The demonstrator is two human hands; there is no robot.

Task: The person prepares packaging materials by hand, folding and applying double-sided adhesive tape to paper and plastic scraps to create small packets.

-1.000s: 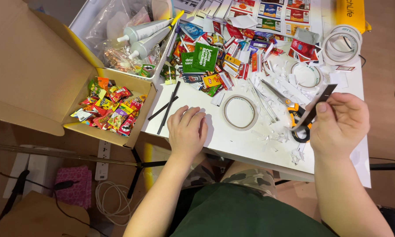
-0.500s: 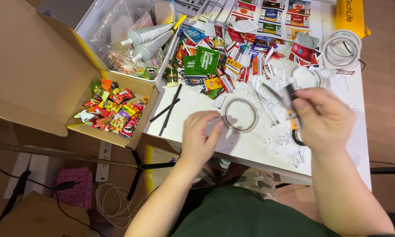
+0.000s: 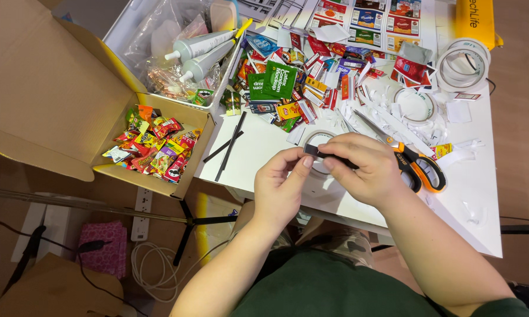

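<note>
My left hand [image 3: 282, 185] and my right hand [image 3: 364, 167] meet over the front of the white table [image 3: 473, 223]. Together they pinch a short black strip [image 3: 311, 151]: the left thumb and forefinger grip its left end, while the right fingers cover the rest. A clear tape roll [image 3: 312, 137] lies on the table partly under the hands. Orange-handled scissors [image 3: 418, 166] lie just right of my right hand, blades pointing to the far left.
An open cardboard box [image 3: 201, 120] holding several small colourful packets [image 3: 153, 147] hangs off the table's left side. Two long black strips [image 3: 232, 144] lie beside it. Behind are a packet pile [image 3: 299, 82], a tray with grey tubes [image 3: 201, 47] and tape rolls [image 3: 461, 58].
My left hand lifted off the table and came to the strip. My right hand carried the strip from the right toward the middle, and both now hold it.
</note>
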